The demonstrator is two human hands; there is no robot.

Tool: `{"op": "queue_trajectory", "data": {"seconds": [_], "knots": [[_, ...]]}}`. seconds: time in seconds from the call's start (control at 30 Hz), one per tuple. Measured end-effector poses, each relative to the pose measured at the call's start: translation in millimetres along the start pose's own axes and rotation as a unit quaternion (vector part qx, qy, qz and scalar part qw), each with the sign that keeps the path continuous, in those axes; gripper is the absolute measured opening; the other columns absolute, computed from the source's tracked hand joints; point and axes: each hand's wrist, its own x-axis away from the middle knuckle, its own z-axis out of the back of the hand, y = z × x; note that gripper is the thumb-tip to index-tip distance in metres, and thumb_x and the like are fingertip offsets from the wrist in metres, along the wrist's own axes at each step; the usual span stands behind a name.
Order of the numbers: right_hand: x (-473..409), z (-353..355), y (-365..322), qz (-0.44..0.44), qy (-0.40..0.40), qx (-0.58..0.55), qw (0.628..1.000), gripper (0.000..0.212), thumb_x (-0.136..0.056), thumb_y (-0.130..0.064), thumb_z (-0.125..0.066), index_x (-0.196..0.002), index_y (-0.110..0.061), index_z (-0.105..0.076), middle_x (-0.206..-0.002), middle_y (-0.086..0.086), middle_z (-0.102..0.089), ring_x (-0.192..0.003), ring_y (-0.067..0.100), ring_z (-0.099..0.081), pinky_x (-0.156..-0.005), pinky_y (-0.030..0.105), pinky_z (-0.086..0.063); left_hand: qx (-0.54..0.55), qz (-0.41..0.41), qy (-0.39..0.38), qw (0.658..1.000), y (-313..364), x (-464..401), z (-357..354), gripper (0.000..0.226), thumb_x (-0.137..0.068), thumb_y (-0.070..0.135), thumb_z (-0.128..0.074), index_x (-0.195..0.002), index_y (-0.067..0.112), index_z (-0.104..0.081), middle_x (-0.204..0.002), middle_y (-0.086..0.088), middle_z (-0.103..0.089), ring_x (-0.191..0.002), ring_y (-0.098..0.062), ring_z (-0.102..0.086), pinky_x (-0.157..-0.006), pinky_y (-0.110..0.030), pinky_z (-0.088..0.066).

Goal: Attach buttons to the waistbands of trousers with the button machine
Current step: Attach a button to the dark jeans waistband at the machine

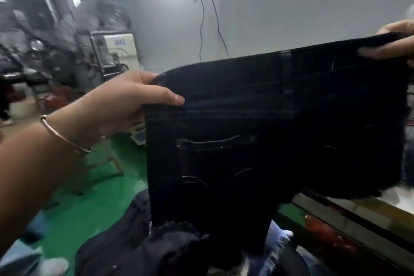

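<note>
Dark trousers (pixel 257 141): held up by the waistband (pixel 224 74), spread between the left hand (pixel 125 98) and the right hand (pixel 394 42), each pinching one end. Judged soft, limp, fairly heavy; best gripped at the firmer waistband. Behind: white machine (pixel 118 51).

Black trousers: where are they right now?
Head view, centre-right: the black trousers hang in the air, waistband stretched between the left hand and right hand, above a pile of dark garments.
</note>
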Motion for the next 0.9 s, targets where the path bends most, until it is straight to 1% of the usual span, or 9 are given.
{"op": "queue_trajectory", "data": {"seconds": [0.1,0.23,0.3,0.37,0.47,0.53,0.63,0.77,0.9], "knots": [[-61.1,-32.9,-20.8,0.048,0.01,0.026,0.998,0.041,-0.063,-0.039,-0.087,-0.091,-0.014,-0.071,-0.087,0.014,-0.073,-0.075,0.035,-0.072,-0.064,0.069,-0.051,0.009,-0.028,0.081,0.996,6.1,41.1,26.3,0.022,-0.063,0.012,-0.076,-0.085,0.01,-0.079,-0.084,-0.012,-0.076,-0.071,-0.021,-0.074,-0.061,-0.026,-0.058],[-76.0,-156.6,-66.0,0.069,-0.007,-0.064,0.996,0.025,-0.057,-0.025,-0.086,-0.07,-0.036,-0.068,-0.071,-0.01,-0.069,-0.057,0.008,-0.065,-0.042,0.02,-0.052,0.0,0.036,0.182,0.983,-21.3,82.9,53.3,0.037,-0.055,0.028,-0.081,-0.086,0.008,-0.078,-0.09,-0.017,-0.075,-0.074,-0.023,-0.074,-0.063,-0.027,-0.059],[-80.5,-216.1,-58.1,0.078,-0.032,-0.049,0.995,0.023,-0.073,-0.015,-0.081,-0.081,-0.027,-0.064,-0.078,-0.001,-0.063,-0.058,0.009,-0.058,-0.044,0.014,-0.046,-0.031,0.099,0.218,0.97,-46.4,102.8,68.1,0.052,-0.043,0.042,-0.088,-0.083,0.011,-0.079,-0.09,-0.016,-0.076,-0.074,-0.021,-0.073,-0.065,-0.024,-0.057],[-79.4,-269.9,-35.8,0.075,-0.07,0.046,0.994,0.02,-0.084,-0.011,-0.073,-0.101,-0.014,-0.063,-0.095,0.009,-0.064,-0.075,0.018,-0.057,-0.059,0.022,-0.046,-0.093,0.188,0.227,0.951,-76.6,122.5,79.5,0.069,-0.035,0.063,-0.088,-0.081,0.012,-0.079,-0.088,-0.01,-0.076,-0.074,-0.018,-0.071,-0.07,-0.026,-0.055],[-57.2,-335.3,4.8,0.074,-0.167,0.282,0.942,0.041,-0.09,-0.026,-0.066,-0.126,-0.013,-0.053,-0.128,0.012,-0.057,-0.112,0.028,-0.055,-0.092,0.033,-0.046,-0.196,0.337,0.2,0.899,-135.2,148.4,84.9,0.05,-0.063,0.069,-0.075,-0.085,0.024,-0.071,-0.099,0.004,-0.069,-0.078,-0.006,-0.063,-0.067,-0.021,-0.052],[-30.8,-368.8,29.4,0.101,-0.279,0.331,0.896,0.045,-0.091,-0.039,-0.06,-0.132,-0.022,-0.051,-0.136,0.006,-0.054,-0.121,0.026,-0.052,-0.099,0.037,-0.044,-0.342,0.361,0.14,0.856,-175.7,157.0,77.1,0.045,-0.078,0.061,-0.066,-0.115,0.035,-0.06,-0.129,0.008,-0.058,-0.11,-0.006,-0.056,-0.094,-0.026,-0.046],[12.1,-402.3,59.6,0.104,-0.43,0.35,0.826,0.036,-0.091,-0.052,-0.054,-0.118,-0.031,-0.062,-0.125,-0.004,-0.061,-0.119,0.022,-0.053,-0.099,0.039,-0.039,-0.296,0.293,0.082,0.905,-207.7,150.7,36.4,0.048,-0.071,0.071,-0.062,-0.111,0.044,-0.059,-0.122,0.022,-0.059,-0.111,0.011,-0.053,-0.106,-0.024,-0.039],[48.3,-403.9,83.4,0.166,-0.356,0.413,0.822,0.033,-0.089,-0.048,-0.054,-0.118,-0.035,-0.056,-0.125,-0.005,-0.052,-0.123,0.021,-0.044,-0.102,0.044,-0.027,-0.322,0.261,0.001,0.91,-229.7,130.7,0.8,0.037,-0.068,0.069,-0.07,-0.09,0.042,-0.059,-0.1,0.014,-0.056,-0.094,0.002,-0.055,-0.091,-0.019,-0.044],[78.0,-380.3,95.1,0.214,-0.272,0.331,0.878,0.028,-0.091,-0.036,-0.052,-0.119,-0.034,-0.056,-0.134,-0.015,-0.045,-0.129,0.012,-0.038,-0.11,0.037,-0.018,-0.393,0.258,-0.021,0.882,-217.7,101.6,22.4,0.021,-0.078,0.054,-0.073,-0.08,0.033,-0.068,-0.092,0.013,-0.057,-0.084,0.002,-0.057,-0.077,-0.013,-0.044]]}}
